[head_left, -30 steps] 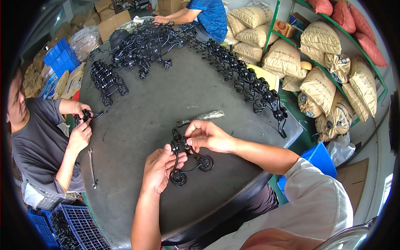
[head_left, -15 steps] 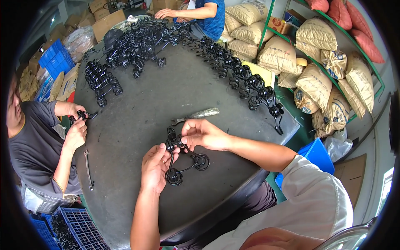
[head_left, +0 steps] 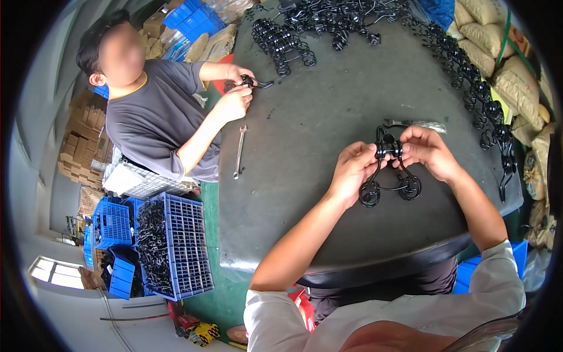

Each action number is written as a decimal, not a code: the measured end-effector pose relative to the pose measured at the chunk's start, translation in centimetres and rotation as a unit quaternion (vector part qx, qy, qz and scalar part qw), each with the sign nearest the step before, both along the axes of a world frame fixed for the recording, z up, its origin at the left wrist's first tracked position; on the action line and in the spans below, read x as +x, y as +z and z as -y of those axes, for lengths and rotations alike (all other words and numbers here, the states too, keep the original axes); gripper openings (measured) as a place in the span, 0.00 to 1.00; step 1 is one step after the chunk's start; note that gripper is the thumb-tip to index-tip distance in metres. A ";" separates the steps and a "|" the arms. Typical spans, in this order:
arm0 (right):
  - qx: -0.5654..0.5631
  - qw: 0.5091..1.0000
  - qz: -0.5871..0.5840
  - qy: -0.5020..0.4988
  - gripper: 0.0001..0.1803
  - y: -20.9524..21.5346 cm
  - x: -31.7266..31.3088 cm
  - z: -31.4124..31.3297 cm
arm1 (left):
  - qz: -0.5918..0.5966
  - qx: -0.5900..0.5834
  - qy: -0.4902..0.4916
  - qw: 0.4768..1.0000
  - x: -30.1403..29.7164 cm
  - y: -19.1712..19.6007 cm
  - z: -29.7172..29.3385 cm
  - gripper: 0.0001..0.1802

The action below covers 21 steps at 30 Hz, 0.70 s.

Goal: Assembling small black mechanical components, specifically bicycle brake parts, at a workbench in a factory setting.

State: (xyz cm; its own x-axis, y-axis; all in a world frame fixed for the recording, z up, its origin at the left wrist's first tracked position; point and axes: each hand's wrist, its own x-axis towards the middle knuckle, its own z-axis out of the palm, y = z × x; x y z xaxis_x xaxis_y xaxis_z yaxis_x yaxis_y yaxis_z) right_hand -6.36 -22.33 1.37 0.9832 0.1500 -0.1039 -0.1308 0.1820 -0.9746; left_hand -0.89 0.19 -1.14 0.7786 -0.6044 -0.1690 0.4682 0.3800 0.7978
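My left hand (head_left: 353, 171) and my right hand (head_left: 431, 154) hold a black wire part with coiled loops (head_left: 369, 192) between them, just above the near part of the dark table. Its clamp-like top lies between my fingertips, and two coils joined by a cross wire hang toward me. Left fingers close around the left side of the clamp; right thumb and fingers pinch its right side. Beyond my right hand lies a wrench with a wrapped handle (head_left: 431, 125). The fingertips partly cover the clamp.
At the left, a co-worker (head_left: 158, 111) holds a similar black part; an open-end wrench (head_left: 239, 154) lies near them. Black coiled parts are heaped (head_left: 346, 17) at the far side and rowed along the right edge (head_left: 478, 82). Blue crates (head_left: 190, 252) stand lower left; sacks (head_left: 519, 85) right.
The view has swung left, so table and hands appear further right, and more of the co-worker and crates shows. Both hands still grip the black wire part, which is now turned more squarely toward me.
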 end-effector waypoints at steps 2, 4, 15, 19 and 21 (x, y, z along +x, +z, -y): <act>0.011 1.000 -0.009 0.003 0.06 0.1 0.2 0.3 | 0.001 -0.003 0.002 1.000 0.1 0.1 0.1 0.11; 0.004 1.000 0.004 0.021 0.07 0.0 0.3 0.5 | 0.006 0.007 0.003 1.000 0.1 0.1 0.1 0.11; -0.081 0.996 0.032 -0.005 0.03 -0.2 0.1 0.7 | 0.016 0.021 0.004 1.000 -0.3 0.5 0.5 0.10; -0.058 0.997 0.052 -0.029 0.06 -1.3 0.2 0.1 | 0.048 0.048 0.025 0.997 -0.4 0.9 -0.1 0.09; -0.030 0.998 0.056 -0.018 0.05 -1.8 0.7 -0.2 | 0.045 0.050 0.030 0.997 0.0 0.3 -0.4 0.10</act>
State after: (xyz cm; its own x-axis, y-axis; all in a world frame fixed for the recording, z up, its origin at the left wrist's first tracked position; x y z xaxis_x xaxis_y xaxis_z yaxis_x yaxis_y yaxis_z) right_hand -5.70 -22.08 -0.48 0.9938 0.1115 -0.0015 -0.0155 0.1246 -0.9921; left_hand -0.93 0.62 -0.80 0.8276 -0.5397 -0.1547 0.3725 0.3216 0.8705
